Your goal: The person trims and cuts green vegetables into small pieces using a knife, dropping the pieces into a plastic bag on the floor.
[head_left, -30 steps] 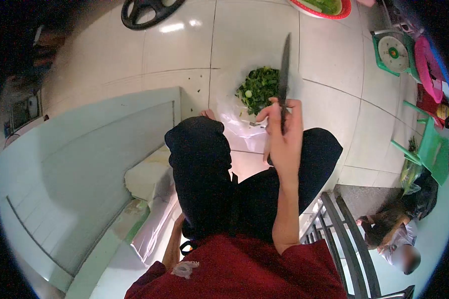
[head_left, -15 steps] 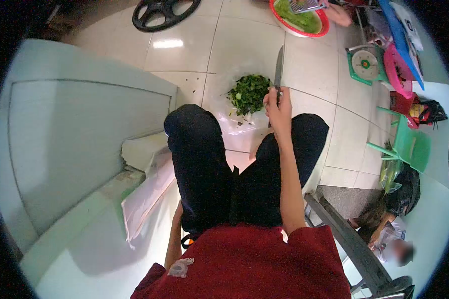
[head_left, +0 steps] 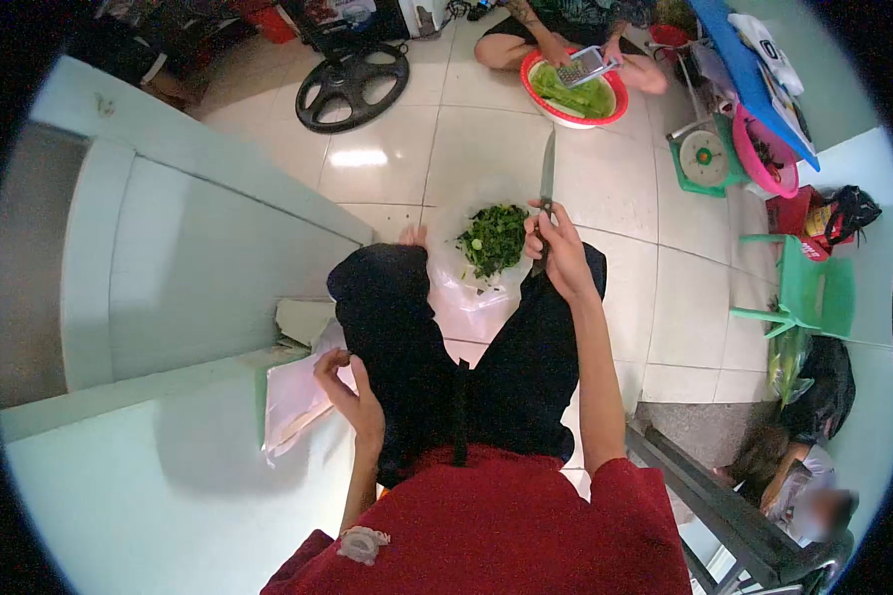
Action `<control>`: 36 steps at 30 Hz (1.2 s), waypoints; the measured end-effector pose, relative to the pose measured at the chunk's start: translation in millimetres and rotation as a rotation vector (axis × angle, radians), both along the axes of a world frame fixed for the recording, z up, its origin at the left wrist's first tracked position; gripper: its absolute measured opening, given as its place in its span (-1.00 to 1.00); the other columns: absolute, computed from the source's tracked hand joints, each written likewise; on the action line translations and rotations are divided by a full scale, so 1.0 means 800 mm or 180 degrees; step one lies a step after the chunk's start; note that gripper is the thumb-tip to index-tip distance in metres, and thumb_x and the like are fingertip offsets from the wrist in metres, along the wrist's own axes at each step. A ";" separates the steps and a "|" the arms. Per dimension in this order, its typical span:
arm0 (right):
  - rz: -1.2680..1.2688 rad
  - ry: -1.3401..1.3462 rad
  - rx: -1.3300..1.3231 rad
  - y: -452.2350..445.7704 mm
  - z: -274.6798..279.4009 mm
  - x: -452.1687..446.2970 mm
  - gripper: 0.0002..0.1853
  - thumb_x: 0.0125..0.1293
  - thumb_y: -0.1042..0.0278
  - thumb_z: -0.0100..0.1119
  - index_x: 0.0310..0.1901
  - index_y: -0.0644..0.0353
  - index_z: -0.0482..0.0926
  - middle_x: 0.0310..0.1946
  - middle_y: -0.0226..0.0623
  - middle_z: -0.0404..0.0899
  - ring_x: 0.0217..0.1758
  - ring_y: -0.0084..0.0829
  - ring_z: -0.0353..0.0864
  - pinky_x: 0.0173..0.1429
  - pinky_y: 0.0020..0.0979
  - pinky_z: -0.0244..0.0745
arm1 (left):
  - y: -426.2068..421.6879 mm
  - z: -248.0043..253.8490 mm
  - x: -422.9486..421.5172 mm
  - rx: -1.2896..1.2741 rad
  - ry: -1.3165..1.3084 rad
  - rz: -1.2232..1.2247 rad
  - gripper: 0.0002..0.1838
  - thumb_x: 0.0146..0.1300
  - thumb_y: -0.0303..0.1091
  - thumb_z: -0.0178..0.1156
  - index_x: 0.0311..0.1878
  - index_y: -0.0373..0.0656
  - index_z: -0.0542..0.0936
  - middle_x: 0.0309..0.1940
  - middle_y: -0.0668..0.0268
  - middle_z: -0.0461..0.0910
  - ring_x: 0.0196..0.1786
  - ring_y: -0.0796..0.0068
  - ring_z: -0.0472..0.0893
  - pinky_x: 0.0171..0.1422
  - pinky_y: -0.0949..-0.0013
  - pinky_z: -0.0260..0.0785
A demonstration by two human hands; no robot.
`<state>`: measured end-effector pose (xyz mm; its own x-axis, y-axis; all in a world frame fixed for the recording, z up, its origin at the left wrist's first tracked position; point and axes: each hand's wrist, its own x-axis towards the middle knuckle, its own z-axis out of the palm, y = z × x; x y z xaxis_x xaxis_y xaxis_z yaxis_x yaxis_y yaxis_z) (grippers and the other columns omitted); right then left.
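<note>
Grips kitchen knife (head_left: 548, 169) in right hand (head_left: 558, 248), with fingers curled closed around handle, pinched against thumb. Points blade away from body, tip toward far side of tiled floor (head_left: 605, 198). Holds left hand (head_left: 352, 392) beside left thigh of dark trousers (head_left: 392, 327), with fingers half bent, thumb apart from them; cannot tell about contact with trousers.

Just left of right hand, on clear plastic sheet (head_left: 466, 297): pile of chopped greens (head_left: 493, 240), nearer sheet's far and right edges. At sheet's near edge, between thighs, bare plastic. Flanked by both knees, with right hand and knife handle in the way along sheet's right edge.

Toward far edge of floor: black steering wheel (head_left: 397, 87) on left, red-rimmed basin (head_left: 577, 122) of leafy greens on right, with metal grater (head_left: 585, 65) over it in another person's hands (head_left: 613, 52). Along right edge of floor: green dial scale (head_left: 703, 159), pink basin (head_left: 764, 171), green plastic chair (head_left: 833, 288). Near right corner: dark metal railing (head_left: 704, 496), partly blocking floor, and another seated person (head_left: 799, 486).
</note>
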<state>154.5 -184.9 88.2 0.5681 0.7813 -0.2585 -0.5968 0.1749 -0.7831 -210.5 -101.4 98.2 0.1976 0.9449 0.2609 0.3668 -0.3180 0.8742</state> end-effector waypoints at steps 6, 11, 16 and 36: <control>-0.0121 -0.0273 -0.0034 -0.004 -0.020 0.004 -0.74 0.67 0.30 0.00 0.27 0.14 0.38 -0.27 -0.43 0.47 -0.43 -0.71 0.22 -0.38 -0.59 0.18 | 0.025 0.018 0.050 0.0052 0.0052 -0.0072 -0.57 0.38 -0.38 0.38 0.19 -0.27 0.42 -0.10 0.27 0.45 -0.02 0.41 0.46 0.22 0.29 0.29; -0.0039 -0.0369 -0.0535 0.021 -0.008 0.045 -0.70 0.61 0.36 0.09 0.27 0.18 0.41 -0.32 -0.49 0.38 -0.45 -0.71 0.23 -0.39 -0.59 0.18 | 0.097 0.055 0.162 0.0771 0.0957 -0.1149 -0.59 0.38 -0.32 0.38 0.20 -0.22 0.50 -0.14 0.25 0.59 -0.08 0.31 0.56 0.21 0.26 0.33; -0.0146 -0.1392 -0.0709 0.078 -0.014 0.104 -0.69 0.58 0.38 0.12 0.26 0.22 0.42 -0.33 -0.50 0.35 -0.43 -0.67 0.25 -0.37 -0.57 0.22 | 0.163 0.089 0.308 0.1362 0.1969 -0.2717 -0.60 0.37 -0.16 0.35 0.10 -0.21 0.54 -0.18 0.12 0.66 -0.04 0.06 0.62 0.17 0.11 0.38; -0.0995 0.0454 -0.0153 0.123 -0.044 0.153 -0.74 0.57 0.45 0.09 0.18 0.37 0.43 -0.23 -0.38 0.44 -0.37 -0.65 0.24 -0.31 -0.54 0.21 | 0.068 -0.415 0.341 -0.0608 0.3027 -0.3198 -0.73 0.28 -0.29 0.32 -0.03 -0.22 0.68 -0.03 -0.04 0.63 0.12 -0.13 0.56 0.33 -0.12 0.36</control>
<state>276.6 -86.5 53.0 0.7335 0.5603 -0.3848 -0.6243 0.3314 -0.7074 61.9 -47.2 -234.0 0.8303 0.3005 -0.4695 0.5259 -0.7014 0.4812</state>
